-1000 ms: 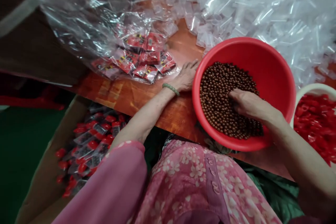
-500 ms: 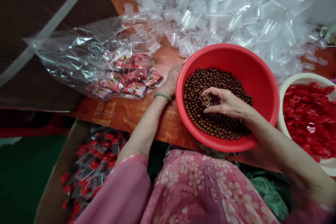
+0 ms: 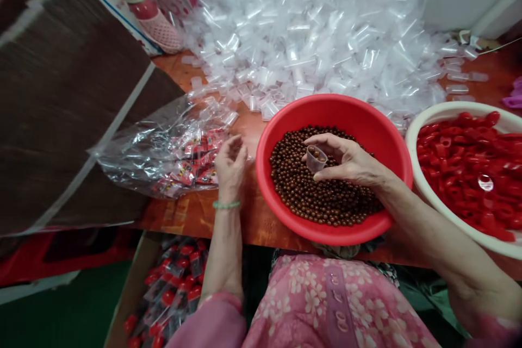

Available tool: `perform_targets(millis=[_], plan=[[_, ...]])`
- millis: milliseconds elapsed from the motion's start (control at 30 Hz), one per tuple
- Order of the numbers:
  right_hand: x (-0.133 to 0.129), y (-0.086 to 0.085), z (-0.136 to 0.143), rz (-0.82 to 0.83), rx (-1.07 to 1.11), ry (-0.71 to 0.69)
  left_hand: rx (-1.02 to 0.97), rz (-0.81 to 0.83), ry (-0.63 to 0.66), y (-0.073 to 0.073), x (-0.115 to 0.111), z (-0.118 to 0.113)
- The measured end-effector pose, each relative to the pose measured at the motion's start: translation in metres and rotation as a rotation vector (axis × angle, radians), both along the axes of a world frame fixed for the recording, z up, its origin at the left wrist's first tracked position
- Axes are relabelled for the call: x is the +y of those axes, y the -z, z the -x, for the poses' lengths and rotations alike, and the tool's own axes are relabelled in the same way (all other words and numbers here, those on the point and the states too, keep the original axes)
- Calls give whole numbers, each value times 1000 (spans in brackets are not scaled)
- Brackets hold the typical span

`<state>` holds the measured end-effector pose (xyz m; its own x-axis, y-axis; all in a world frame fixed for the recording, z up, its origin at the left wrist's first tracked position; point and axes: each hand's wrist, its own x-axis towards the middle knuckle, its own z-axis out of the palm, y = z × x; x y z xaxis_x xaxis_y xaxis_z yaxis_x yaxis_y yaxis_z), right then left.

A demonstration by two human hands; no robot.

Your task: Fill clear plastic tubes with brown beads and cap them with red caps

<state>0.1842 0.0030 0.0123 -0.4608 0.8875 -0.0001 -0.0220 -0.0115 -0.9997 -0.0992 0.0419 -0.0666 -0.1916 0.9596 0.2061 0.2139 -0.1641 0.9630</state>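
My right hand holds a small clear plastic container between thumb and fingers, with a few brown balls inside. It hovers over a red basin partly filled with shiny brown balls. Left of the basin, my left hand is over the table edge of a clear plastic bag of small red printed packets. Its fingers are loosely curled with the thumb apart, and nothing shows in them. The fingertips are beside the packets; whether they touch is unclear.
A heap of clear plastic containers covers the table's back. At right stands a cream basin of red plastic caps. Below left, a carton holds red-capped containers. A brown stack and a bottle stand at left.
My left hand has left the basin's left side and moved left to the packets. My right hand has raised the container, with balls in it, more upright. The view has shifted.
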Motion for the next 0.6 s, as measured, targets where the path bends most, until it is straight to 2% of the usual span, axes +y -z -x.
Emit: perform_targets(millis=[33, 100, 200, 267, 333, 433, 600], plan=[[0, -1, 0, 10, 17, -3, -32, -14, -8, -15, -13, -2], [-2, -3, 1, 26, 31, -25, -72, -50, 78, -46, -39, -15], [-8, -7, 2, 35, 49, -64, -90, 84, 431, -82, -67, -48], [-12, -9, 3, 22, 68, -73, -75, 171, 616, -93, -75, -67], [-15, -12, 3, -16, 64, -71, -65, 182, 673, -94, -76, -78], [-17, -14, 3, -85, -34, -69, -109, 181, 635, -83, -77, -85], [-16, -9, -2, -216, -307, 16, -358, 321, 631, -66, -78, -91]])
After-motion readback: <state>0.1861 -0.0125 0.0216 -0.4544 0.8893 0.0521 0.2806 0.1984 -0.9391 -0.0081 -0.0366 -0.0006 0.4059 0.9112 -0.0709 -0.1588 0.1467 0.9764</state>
